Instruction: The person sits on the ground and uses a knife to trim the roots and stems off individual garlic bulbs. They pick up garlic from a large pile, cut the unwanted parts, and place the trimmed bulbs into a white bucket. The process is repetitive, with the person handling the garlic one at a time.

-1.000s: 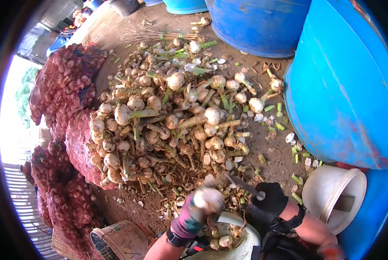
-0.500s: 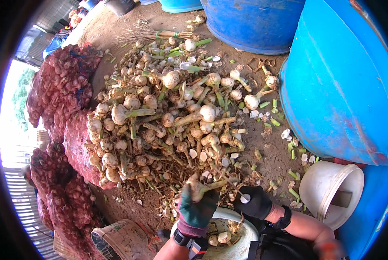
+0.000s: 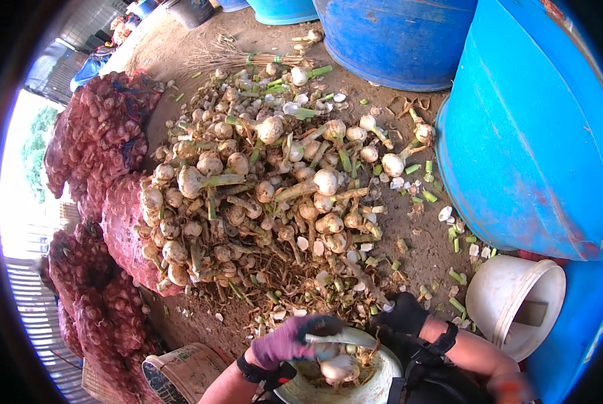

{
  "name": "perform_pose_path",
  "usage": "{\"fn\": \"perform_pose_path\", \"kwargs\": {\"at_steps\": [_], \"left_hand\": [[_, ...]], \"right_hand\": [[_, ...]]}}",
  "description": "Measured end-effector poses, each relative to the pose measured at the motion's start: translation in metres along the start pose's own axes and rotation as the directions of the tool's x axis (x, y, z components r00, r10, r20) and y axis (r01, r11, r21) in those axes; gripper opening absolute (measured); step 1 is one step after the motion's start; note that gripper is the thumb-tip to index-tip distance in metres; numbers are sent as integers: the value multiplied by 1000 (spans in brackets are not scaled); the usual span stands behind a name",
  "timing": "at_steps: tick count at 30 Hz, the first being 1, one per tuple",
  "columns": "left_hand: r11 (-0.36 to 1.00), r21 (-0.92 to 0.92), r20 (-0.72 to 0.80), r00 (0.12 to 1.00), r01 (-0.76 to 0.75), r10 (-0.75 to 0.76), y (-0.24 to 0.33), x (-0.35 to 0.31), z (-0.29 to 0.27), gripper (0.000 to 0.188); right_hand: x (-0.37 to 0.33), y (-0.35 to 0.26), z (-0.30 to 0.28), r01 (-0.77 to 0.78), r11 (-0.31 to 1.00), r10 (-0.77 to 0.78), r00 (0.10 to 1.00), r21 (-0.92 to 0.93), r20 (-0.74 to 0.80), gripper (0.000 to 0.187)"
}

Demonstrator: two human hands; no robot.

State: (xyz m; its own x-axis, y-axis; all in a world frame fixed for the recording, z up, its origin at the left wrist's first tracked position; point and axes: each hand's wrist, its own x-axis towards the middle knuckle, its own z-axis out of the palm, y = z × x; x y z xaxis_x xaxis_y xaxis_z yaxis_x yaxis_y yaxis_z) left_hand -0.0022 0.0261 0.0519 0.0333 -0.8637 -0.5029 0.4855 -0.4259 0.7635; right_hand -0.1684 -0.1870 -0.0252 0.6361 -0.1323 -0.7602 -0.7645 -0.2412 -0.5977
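Observation:
My left hand [image 3: 291, 342], in a purple and dark glove, is over a pale bucket [image 3: 390, 377] at the lower middle. Its fingers are smeared by motion. Just below them, inside the bucket, shows a whitish garlic bulb [image 3: 340, 367]; whether the fingers still touch it is unclear. My right hand [image 3: 404, 315], black-gloved, is closed on a knife at the bucket's right rim. The knife's long brownish blade [image 3: 367, 281] points up and left toward the heap. Ahead lies a big heap of garlic bulbs with cut stems [image 3: 247, 195].
Red mesh sacks of bulbs [image 3: 99, 135] line the left side. Large blue tubs [image 3: 530, 135] stand at right and back. A white bucket [image 3: 510, 303] lies tipped at right, a dirty bucket [image 3: 187, 370] lower left. Stem pieces [image 3: 456, 304] litter the ground.
My left hand held a stemmed garlic bulb up by the knife; it has moved down and left over the bucket. My right hand has shifted slightly right, and the blade shows more.

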Motion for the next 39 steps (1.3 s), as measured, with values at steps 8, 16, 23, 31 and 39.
{"fn": "perform_pose_path", "kwargs": {"at_steps": [8, 16, 23, 31, 39], "left_hand": [[623, 644, -688, 693, 444, 217, 26, 137, -44, 79], [465, 761, -546, 834, 451, 84, -17, 157, -51, 76], [743, 594, -574, 810, 308, 123, -50, 74, -74, 62], [951, 8, -648, 723, -309, 240, -31, 26, -49, 60], [992, 39, -316, 940, -120, 126, -5, 31, 34, 63]], "right_hand": [[1, -11, -9, 78, 921, 9, 976, 382, -220, 24], [16, 19, -4, 204, 897, -69, 940, 391, -333, 23], [16, 22, -6, 95, 883, 2, 979, 459, -206, 18], [1, -5, -5, 283, 922, -228, 948, 263, -220, 24], [-11, -52, -3, 400, 820, -367, 916, 409, -159, 24]]}}
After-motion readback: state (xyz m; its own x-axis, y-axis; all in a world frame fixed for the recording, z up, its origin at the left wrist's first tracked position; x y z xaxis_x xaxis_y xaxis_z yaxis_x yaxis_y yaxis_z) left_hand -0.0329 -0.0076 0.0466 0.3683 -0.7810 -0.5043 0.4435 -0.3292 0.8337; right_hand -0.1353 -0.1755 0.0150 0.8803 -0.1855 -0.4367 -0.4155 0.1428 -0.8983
